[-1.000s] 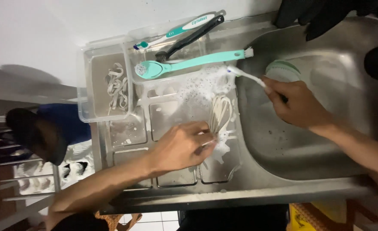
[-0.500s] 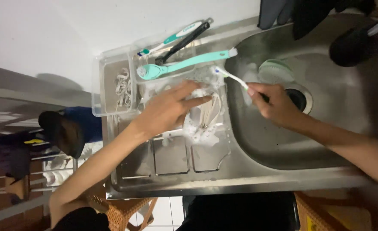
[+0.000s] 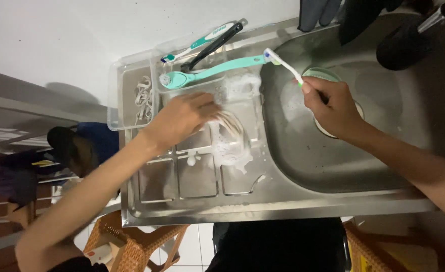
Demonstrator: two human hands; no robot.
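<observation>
Scrubbing soapy white laces [image 3: 231, 142] on the steel drainboard [image 3: 197, 176], beside the sink basin [image 3: 383, 146].

Your left hand [image 3: 182, 118] presses down on the foamy laces, fingers curled over them. Your right hand [image 3: 333, 108] is closed around a toothbrush [image 3: 283, 63], its head raised above the basin's edge. Behind lie a teal brush [image 3: 207, 75] and a clear tray [image 3: 131, 95].

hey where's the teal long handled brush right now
In the head view, the teal brush lies across the clear plastic tray at the back of the drainboard, just beyond the left hand, beside a black-handled brush.
</observation>
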